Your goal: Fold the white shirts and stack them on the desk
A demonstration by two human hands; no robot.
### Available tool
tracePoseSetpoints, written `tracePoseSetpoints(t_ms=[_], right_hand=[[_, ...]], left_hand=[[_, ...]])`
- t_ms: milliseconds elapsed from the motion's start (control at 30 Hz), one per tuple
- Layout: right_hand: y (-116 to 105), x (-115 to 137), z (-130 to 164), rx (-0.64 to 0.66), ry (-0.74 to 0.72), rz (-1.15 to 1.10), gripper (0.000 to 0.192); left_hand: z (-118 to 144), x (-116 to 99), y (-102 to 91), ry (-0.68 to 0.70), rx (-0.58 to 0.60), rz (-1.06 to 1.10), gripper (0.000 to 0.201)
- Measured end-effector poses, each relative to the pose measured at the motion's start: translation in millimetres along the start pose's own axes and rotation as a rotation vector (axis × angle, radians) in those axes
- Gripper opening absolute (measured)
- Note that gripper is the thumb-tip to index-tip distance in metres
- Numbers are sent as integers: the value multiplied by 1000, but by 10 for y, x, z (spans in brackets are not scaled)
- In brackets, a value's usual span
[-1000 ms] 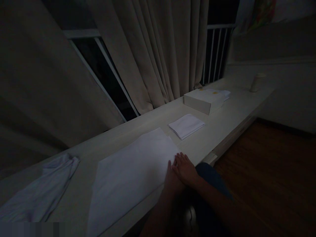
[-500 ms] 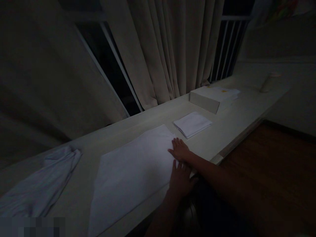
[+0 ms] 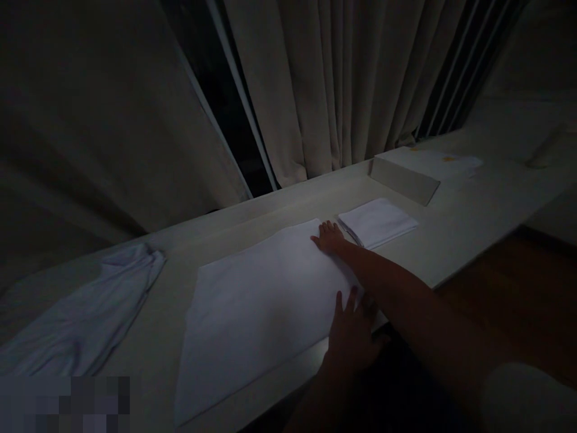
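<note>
On the table, a white cloth lies spread flat. Both hands press it open-palmed, gripping nothing: the right hand at its far right corner, the left hand at its near edge. A folded cloth sits just beside that corner; bare table lies beyond.
</note>
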State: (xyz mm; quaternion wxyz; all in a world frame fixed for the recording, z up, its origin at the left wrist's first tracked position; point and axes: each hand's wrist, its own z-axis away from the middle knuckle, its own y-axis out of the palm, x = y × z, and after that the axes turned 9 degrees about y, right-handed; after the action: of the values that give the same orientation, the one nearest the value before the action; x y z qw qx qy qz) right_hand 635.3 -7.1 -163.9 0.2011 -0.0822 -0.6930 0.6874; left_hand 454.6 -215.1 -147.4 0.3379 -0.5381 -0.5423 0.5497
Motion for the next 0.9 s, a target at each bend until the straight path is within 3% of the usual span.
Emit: tracePoseSetpoints(t_ms=[300,533,633,733,833,900], right_hand=[[136,78,-435,-24,19,-39,80],[80,66,-420,17,24,-33,79],[-62,137,-327,-69,-27,-21,73],[-189,335,-222,-144,-190,-50,66],[-226,699,-136,-68,-387,-152,62],[-181,1003,-91,-3,-485,-228,61]], left_hand=[[42,50,33,-5,-55,87,75],[45,13,48,-8,-60,99,76],[63,32,6,0,-67,83,78],[103,365,-185,-119,-62,-13,68],[159,1088,-507,-412,-64,-156,55],[191,1657,-694,-475,-78,-186,58]])
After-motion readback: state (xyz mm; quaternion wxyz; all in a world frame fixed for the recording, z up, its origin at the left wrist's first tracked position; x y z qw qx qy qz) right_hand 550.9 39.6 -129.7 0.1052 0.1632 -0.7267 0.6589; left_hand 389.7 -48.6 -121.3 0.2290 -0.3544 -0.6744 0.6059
